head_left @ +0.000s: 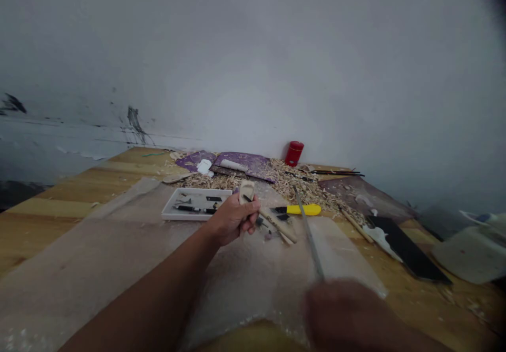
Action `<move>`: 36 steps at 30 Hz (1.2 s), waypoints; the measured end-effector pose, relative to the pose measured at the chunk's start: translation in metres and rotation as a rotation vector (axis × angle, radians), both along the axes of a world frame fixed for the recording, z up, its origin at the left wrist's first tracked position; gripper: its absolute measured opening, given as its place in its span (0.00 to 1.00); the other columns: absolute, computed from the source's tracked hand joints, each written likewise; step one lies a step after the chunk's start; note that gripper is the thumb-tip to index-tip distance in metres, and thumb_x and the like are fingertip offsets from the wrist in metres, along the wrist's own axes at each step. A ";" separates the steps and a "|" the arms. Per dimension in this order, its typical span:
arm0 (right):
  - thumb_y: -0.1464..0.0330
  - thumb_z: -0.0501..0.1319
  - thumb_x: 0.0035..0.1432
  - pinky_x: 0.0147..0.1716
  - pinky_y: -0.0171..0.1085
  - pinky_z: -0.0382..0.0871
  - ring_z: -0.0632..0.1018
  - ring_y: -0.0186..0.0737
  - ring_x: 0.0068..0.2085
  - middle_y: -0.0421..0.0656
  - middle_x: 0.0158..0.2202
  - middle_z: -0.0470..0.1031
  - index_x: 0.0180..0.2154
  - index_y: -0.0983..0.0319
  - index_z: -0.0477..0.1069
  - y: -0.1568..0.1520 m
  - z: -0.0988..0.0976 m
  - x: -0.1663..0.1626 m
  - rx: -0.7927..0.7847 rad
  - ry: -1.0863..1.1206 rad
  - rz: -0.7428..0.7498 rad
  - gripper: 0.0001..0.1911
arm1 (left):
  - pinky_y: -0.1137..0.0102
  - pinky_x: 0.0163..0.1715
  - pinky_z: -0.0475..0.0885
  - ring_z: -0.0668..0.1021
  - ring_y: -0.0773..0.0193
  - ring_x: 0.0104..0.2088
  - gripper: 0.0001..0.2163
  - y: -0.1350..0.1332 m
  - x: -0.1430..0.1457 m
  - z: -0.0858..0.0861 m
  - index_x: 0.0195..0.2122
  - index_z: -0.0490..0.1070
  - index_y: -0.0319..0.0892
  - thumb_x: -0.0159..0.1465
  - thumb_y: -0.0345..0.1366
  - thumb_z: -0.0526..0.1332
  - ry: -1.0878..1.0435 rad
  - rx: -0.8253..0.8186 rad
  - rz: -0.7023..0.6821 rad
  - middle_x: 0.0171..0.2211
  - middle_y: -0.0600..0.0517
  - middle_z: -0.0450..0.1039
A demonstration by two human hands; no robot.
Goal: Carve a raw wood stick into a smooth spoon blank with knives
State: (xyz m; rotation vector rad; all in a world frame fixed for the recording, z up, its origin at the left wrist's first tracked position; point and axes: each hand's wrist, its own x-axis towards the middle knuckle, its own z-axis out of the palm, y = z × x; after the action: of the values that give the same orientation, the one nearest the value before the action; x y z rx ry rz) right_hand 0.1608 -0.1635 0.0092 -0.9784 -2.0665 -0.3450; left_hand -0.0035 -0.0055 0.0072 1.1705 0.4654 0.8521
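My left hand (233, 219) is closed around a small pale wooden piece (247, 189). Its rounded, hollowed end sticks up above the fingers like a spoon's bowl. Beyond the fingers a wooden stick (276, 224) slants down to the right; I cannot tell whether it belongs to the held piece. At the lower right my right hand (342, 310), smeared by motion, grips a long thin grey file (310, 236) that points up and away. Behind the file lies a yellow-handled knife (306, 209), apart from both hands.
A white tray (169, 217) with small tools stands left of my left hand. Wood shavings (292, 186) heap along the wall beside a red can (294, 153) and purple sheets (253, 163). A black slab (411, 249) lies at right. Translucent sheeting (130, 252) covers the wooden table.
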 end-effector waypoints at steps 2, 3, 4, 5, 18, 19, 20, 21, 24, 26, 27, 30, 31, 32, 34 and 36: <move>0.59 0.56 0.49 0.36 0.45 0.67 0.69 0.46 0.41 0.42 0.37 0.69 0.46 0.46 0.63 0.040 0.012 -0.005 0.029 -0.037 0.070 0.19 | 0.77 0.13 0.60 0.59 0.77 0.11 0.10 0.001 0.000 0.000 0.26 0.60 0.40 0.52 0.40 0.59 0.008 0.024 0.007 0.13 0.61 0.59; 0.58 0.57 0.48 0.38 0.46 0.66 0.69 0.46 0.41 0.45 0.40 0.67 0.49 0.52 0.61 0.059 0.015 -0.007 0.015 -0.055 0.051 0.24 | 0.77 0.14 0.60 0.59 0.76 0.11 0.10 0.001 0.000 -0.001 0.26 0.60 0.40 0.53 0.40 0.59 0.009 0.036 0.018 0.13 0.61 0.59; 0.58 0.57 0.47 0.40 0.47 0.64 0.68 0.46 0.42 0.47 0.41 0.66 0.50 0.55 0.60 0.075 0.017 -0.009 -0.037 -0.070 -0.019 0.27 | 0.77 0.14 0.60 0.60 0.76 0.11 0.09 0.002 0.000 -0.001 0.26 0.60 0.40 0.53 0.40 0.58 0.008 0.047 0.032 0.13 0.60 0.59; 0.59 0.57 0.48 0.40 0.47 0.64 0.67 0.46 0.43 0.49 0.42 0.65 0.52 0.57 0.58 0.089 0.015 -0.010 -0.102 -0.074 -0.069 0.28 | 0.77 0.14 0.60 0.60 0.76 0.12 0.09 0.003 0.000 -0.003 0.27 0.60 0.40 0.53 0.39 0.58 0.004 0.055 0.047 0.14 0.60 0.59; 0.65 0.49 0.57 0.32 0.33 0.65 0.73 0.34 0.33 0.41 0.35 0.74 0.47 0.58 0.64 0.110 -0.004 0.022 -0.262 -0.074 -0.079 0.16 | 0.79 0.10 0.55 0.58 0.76 0.11 0.12 0.009 -0.001 -0.011 0.33 0.58 0.42 0.50 0.35 0.60 0.326 0.217 0.169 0.14 0.63 0.54; 0.66 0.49 0.57 0.32 0.33 0.65 0.73 0.34 0.33 0.41 0.35 0.74 0.47 0.58 0.64 0.108 -0.001 0.022 -0.257 -0.097 -0.084 0.16 | 0.79 0.10 0.55 0.59 0.76 0.11 0.11 0.010 -0.001 -0.011 0.33 0.58 0.42 0.50 0.34 0.60 0.370 0.249 0.193 0.14 0.63 0.55; 0.66 0.49 0.57 0.32 0.33 0.65 0.74 0.34 0.33 0.41 0.36 0.74 0.47 0.57 0.64 0.106 0.000 0.023 -0.257 -0.116 -0.088 0.16 | 0.79 0.11 0.55 0.59 0.76 0.12 0.10 0.010 -0.001 -0.012 0.32 0.59 0.42 0.50 0.34 0.59 0.401 0.274 0.213 0.15 0.63 0.55; 0.66 0.49 0.57 0.32 0.33 0.65 0.74 0.34 0.34 0.40 0.37 0.74 0.47 0.56 0.64 0.105 0.001 0.023 -0.262 -0.132 -0.092 0.16 | 0.79 0.11 0.55 0.59 0.76 0.12 0.10 0.011 -0.001 -0.012 0.31 0.59 0.42 0.50 0.33 0.59 0.420 0.295 0.228 0.15 0.62 0.56; 0.67 0.50 0.56 0.35 0.35 0.65 0.73 0.36 0.36 0.41 0.39 0.73 0.47 0.56 0.64 0.103 0.001 0.023 -0.295 -0.176 -0.103 0.16 | 0.79 0.14 0.55 0.59 0.76 0.14 0.07 0.011 -0.001 -0.011 0.29 0.59 0.42 0.49 0.31 0.58 0.444 0.352 0.263 0.17 0.61 0.57; 0.68 0.50 0.55 0.35 0.36 0.65 0.73 0.36 0.37 0.42 0.39 0.73 0.47 0.56 0.64 0.102 0.001 0.023 -0.322 -0.179 -0.084 0.16 | 0.78 0.17 0.56 0.60 0.76 0.15 0.07 0.011 0.000 -0.009 0.28 0.60 0.41 0.48 0.28 0.57 0.461 0.392 0.281 0.18 0.61 0.57; 0.69 0.50 0.55 0.35 0.36 0.65 0.73 0.36 0.37 0.42 0.39 0.73 0.47 0.56 0.64 0.102 0.001 0.023 -0.339 -0.167 -0.066 0.16 | 0.78 0.18 0.56 0.60 0.76 0.16 0.07 0.010 0.000 -0.008 0.27 0.60 0.41 0.48 0.28 0.57 0.470 0.414 0.294 0.18 0.60 0.58; 0.70 0.50 0.55 0.33 0.34 0.65 0.73 0.34 0.34 0.40 0.37 0.74 0.45 0.56 0.65 0.102 0.003 0.021 -0.398 -0.082 0.002 0.15 | 0.77 0.21 0.57 0.61 0.73 0.20 0.06 0.008 0.001 -0.005 0.25 0.61 0.40 0.46 0.27 0.57 0.489 0.480 0.326 0.20 0.58 0.58; 0.70 0.50 0.55 0.32 0.33 0.64 0.73 0.33 0.33 0.39 0.36 0.74 0.44 0.57 0.66 0.102 0.004 0.020 -0.423 -0.049 0.029 0.15 | 0.77 0.22 0.57 0.61 0.73 0.21 0.06 0.007 0.002 -0.005 0.25 0.61 0.40 0.46 0.27 0.57 0.489 0.493 0.327 0.21 0.58 0.59; 0.70 0.50 0.55 0.31 0.32 0.64 0.73 0.32 0.32 0.39 0.34 0.74 0.43 0.57 0.67 0.101 0.005 0.019 -0.450 -0.016 0.052 0.14 | 0.76 0.22 0.57 0.61 0.72 0.22 0.06 0.007 0.003 -0.005 0.24 0.61 0.40 0.45 0.27 0.57 0.484 0.496 0.320 0.21 0.58 0.59; 0.70 0.51 0.55 0.28 0.30 0.63 0.73 0.30 0.29 0.37 0.30 0.74 0.41 0.57 0.68 0.101 0.007 0.018 -0.507 0.047 0.085 0.13 | 0.76 0.22 0.57 0.61 0.72 0.22 0.06 0.005 0.004 -0.006 0.25 0.61 0.40 0.46 0.28 0.58 0.466 0.476 0.296 0.21 0.58 0.58; 0.70 0.51 0.55 0.25 0.28 0.62 0.71 0.28 0.26 0.36 0.26 0.73 0.41 0.57 0.69 0.100 0.007 0.016 -0.561 0.107 0.093 0.13 | 0.76 0.22 0.57 0.61 0.73 0.21 0.07 0.004 0.006 -0.007 0.26 0.60 0.40 0.46 0.28 0.58 0.449 0.447 0.288 0.20 0.58 0.58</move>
State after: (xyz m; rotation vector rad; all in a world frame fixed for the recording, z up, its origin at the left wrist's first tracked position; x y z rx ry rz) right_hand 0.1768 -0.0634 0.0165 -1.1836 -2.1416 0.3517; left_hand 0.0021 -0.0014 -0.0001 1.7513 0.8547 0.9699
